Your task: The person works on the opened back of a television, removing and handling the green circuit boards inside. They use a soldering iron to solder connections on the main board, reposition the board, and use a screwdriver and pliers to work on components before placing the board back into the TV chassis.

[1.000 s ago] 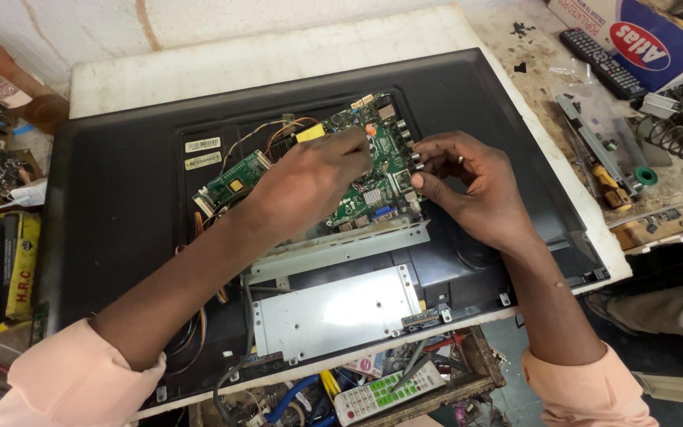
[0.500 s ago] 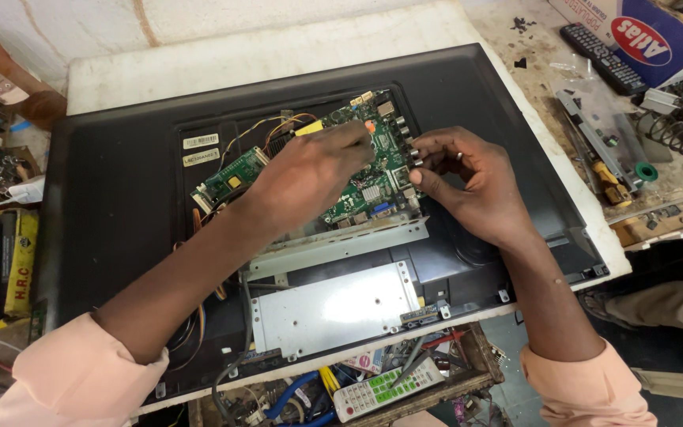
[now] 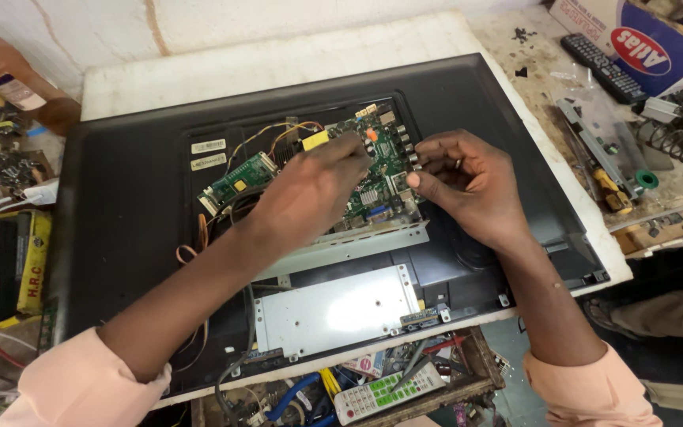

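Observation:
A flat television (image 3: 128, 253) lies face down with its back cover off. In its open middle sits a green main circuit board (image 3: 381, 170), with a smaller green board (image 3: 239, 178) to its left and a bare metal plate (image 3: 337, 308) below. My left hand (image 3: 310, 190) rests on the main board, fingertips curled down at its upper middle near a yellow part (image 3: 315, 141). My right hand (image 3: 468, 186) is at the board's right edge, fingers pinched by the row of connectors. Whether either hand grips a small piece is hidden.
A brown bottle (image 3: 1, 75) stands at the far left. A black remote (image 3: 602, 67), a blue and red box (image 3: 642, 47), metal parts and tools (image 3: 610, 158) lie on the bench at right. A crate with cables and a white remote (image 3: 389, 391) sits below the television.
Both hands stay on the main board. My left fingers have shifted slightly on the board's upper middle; my right hand has barely moved.

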A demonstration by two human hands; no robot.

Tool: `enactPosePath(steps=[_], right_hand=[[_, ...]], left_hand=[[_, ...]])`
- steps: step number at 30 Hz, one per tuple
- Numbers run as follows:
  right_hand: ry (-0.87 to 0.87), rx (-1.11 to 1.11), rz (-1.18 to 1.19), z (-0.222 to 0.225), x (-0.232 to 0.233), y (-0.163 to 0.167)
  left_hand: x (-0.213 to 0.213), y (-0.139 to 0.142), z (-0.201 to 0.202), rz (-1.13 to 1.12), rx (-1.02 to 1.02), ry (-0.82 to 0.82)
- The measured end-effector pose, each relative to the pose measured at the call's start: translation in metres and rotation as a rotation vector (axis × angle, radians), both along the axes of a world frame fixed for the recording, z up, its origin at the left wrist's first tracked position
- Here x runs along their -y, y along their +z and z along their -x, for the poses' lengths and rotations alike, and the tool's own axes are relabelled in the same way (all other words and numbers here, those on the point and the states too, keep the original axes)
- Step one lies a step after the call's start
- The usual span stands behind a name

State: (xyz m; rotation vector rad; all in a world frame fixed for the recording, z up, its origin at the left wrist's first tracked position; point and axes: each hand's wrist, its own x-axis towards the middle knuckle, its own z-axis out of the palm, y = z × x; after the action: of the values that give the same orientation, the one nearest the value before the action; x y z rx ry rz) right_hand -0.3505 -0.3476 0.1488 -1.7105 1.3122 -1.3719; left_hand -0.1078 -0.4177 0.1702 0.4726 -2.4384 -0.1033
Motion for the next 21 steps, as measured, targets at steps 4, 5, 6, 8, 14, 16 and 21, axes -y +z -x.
enactPosePath(steps=[4,5,6,8,14,16,21], right_hand=[[0.038,0.054,0.021,0.0,0.0,0.0],[0.052,0.071,0.03,-0.001,0.0,0.0],[0.042,0.062,0.026,-0.001,0.0,0.0],[0.022,0.039,0.021,-0.001,0.0,0.0],[-0.01,0.046,-0.008,-0.007,-0.001,0.003],[-0.034,0.005,-0.004,-0.009,-0.001,0.004],[-0.027,0.011,0.009,-0.012,-0.002,0.008]], left_hand=[[-0.018,0.003,-0.007,-0.136,-0.017,0.007],[-0.021,0.004,-0.008,-0.108,-0.01,0.018],[-0.024,0.003,-0.008,-0.081,-0.004,0.029],[-0.026,0.003,-0.01,-0.061,0.023,0.047],[-0.028,-0.001,-0.012,-0.071,0.084,0.093],[-0.028,-0.002,-0.012,-0.097,0.096,0.103],[-0.029,-0.003,-0.013,-0.089,0.077,0.117]])
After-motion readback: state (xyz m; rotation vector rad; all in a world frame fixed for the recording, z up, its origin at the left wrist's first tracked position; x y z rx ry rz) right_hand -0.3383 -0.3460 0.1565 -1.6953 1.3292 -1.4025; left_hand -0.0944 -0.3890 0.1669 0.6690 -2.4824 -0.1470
